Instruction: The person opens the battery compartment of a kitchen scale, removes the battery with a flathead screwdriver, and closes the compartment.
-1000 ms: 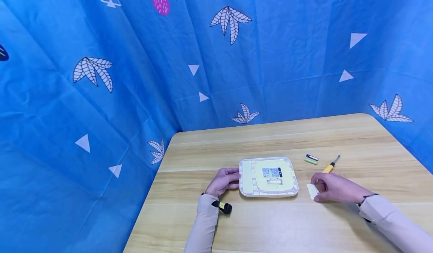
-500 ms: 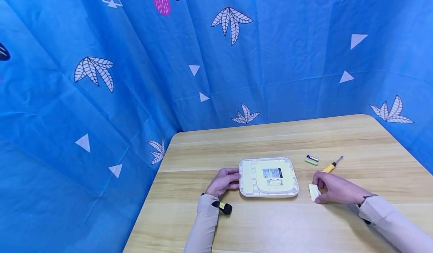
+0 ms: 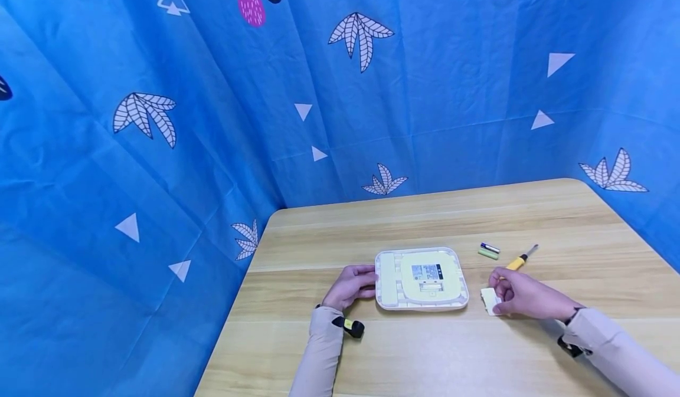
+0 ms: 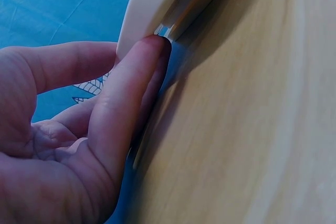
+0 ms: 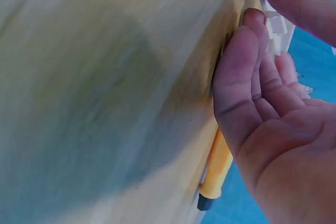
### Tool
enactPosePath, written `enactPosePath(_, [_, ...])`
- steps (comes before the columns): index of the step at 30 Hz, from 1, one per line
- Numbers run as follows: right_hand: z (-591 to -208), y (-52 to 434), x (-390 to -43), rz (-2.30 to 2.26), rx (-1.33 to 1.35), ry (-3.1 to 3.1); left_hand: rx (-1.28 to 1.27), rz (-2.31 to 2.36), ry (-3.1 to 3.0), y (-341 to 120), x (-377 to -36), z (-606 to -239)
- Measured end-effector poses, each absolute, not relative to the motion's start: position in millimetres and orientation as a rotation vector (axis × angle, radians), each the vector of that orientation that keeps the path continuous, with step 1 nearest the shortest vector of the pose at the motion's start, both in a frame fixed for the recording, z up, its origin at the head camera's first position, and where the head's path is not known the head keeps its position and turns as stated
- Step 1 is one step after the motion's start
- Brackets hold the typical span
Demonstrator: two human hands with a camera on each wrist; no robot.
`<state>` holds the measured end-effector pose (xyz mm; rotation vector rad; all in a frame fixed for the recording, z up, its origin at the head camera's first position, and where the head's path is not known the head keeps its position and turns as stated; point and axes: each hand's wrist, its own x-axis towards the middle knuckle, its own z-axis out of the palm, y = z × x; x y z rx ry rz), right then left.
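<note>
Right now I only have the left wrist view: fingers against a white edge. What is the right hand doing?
Observer: The right hand holds a small white cover between thumb and fingers, down on the table, just right of the white device.
Operator: Any tool near it?
Observer: A yellow-handled screwdriver lies just behind that hand.
Operator: Batteries?
Observer: A green battery and a dark battery lie side by side beyond the device's right corner, outside it.
</note>
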<state>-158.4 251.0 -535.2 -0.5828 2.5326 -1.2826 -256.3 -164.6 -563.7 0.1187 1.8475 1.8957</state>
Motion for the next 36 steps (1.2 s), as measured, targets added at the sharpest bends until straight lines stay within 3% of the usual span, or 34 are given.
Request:
enactPosePath(19, [-540, 263, -165, -1.403, -0.377, 2.385, 0.107, 1.903, 1.85, -163, -254, -563])
enactPosePath(36, [-523, 260, -165, -1.375, -0.441, 2.494, 0.125, 1.893, 1.846, -165, -256, -564])
